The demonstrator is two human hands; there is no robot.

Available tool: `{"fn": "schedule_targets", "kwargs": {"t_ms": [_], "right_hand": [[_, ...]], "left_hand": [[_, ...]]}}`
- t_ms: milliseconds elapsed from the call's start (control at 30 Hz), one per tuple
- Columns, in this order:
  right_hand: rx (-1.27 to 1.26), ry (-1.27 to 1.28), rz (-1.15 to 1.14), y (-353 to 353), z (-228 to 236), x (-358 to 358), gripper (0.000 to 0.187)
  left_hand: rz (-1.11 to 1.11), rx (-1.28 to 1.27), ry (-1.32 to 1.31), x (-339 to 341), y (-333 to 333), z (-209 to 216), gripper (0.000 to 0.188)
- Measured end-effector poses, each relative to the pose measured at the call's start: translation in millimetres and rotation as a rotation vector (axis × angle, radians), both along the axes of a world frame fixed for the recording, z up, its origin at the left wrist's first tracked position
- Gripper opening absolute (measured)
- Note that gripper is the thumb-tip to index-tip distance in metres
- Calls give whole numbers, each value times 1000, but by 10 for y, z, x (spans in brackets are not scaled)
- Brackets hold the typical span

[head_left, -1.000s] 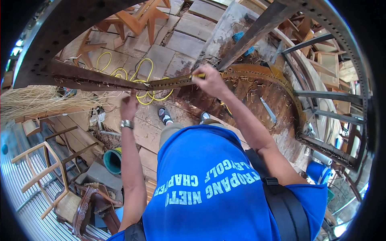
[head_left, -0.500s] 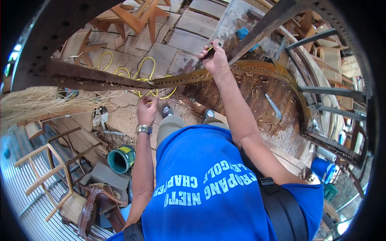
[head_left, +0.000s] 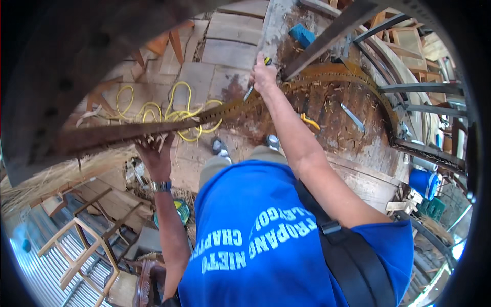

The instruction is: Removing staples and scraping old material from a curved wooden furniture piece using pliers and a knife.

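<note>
A dark wooden chair frame (head_left: 123,132) with a curved, hole-lined rail (head_left: 225,110) stretches across in front of me. My right hand (head_left: 264,78) is closed round a tool with a black-and-yellow handle (head_left: 267,61). Its thin metal end (head_left: 248,93) points down at the rail's edge; whether it touches is hard to see. Farther left, my left hand (head_left: 155,153) reaches up to the frame's lower edge with fingers spread, the fingertips at the wood. Nothing shows held in it.
Under the frame, a wooden board carries yellow-handled pliers (head_left: 310,122), a silver blade-like tool (head_left: 353,117) and scattered shavings. A yellow cord (head_left: 180,97) lies coiled on the floor beyond. Pale fibres (head_left: 76,169) and a bare chair frame (head_left: 76,250) are at the left.
My left hand has moved left and down along the frame, its fingers spreading from a pinch. My right hand is slightly lower and farther left. The yellow-handled pliers now show beside my right arm.
</note>
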State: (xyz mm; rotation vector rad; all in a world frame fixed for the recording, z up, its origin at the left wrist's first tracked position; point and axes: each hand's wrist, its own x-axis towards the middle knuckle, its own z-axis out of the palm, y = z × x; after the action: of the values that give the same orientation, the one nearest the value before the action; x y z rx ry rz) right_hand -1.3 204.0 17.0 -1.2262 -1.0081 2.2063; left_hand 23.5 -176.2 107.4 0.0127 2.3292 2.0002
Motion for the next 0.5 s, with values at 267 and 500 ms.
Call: {"fn": "schedule_targets", "kwargs": {"t_ms": [267, 500], "right_hand": [[83, -10, 37, -79, -125, 22, 44], [548, -58, 155, -187, -152, -22, 43]], "left_hand": [[-57, -54, -3, -135, -32, -81, 88], [-61, -70, 12, -122, 110, 8, 76]]}}
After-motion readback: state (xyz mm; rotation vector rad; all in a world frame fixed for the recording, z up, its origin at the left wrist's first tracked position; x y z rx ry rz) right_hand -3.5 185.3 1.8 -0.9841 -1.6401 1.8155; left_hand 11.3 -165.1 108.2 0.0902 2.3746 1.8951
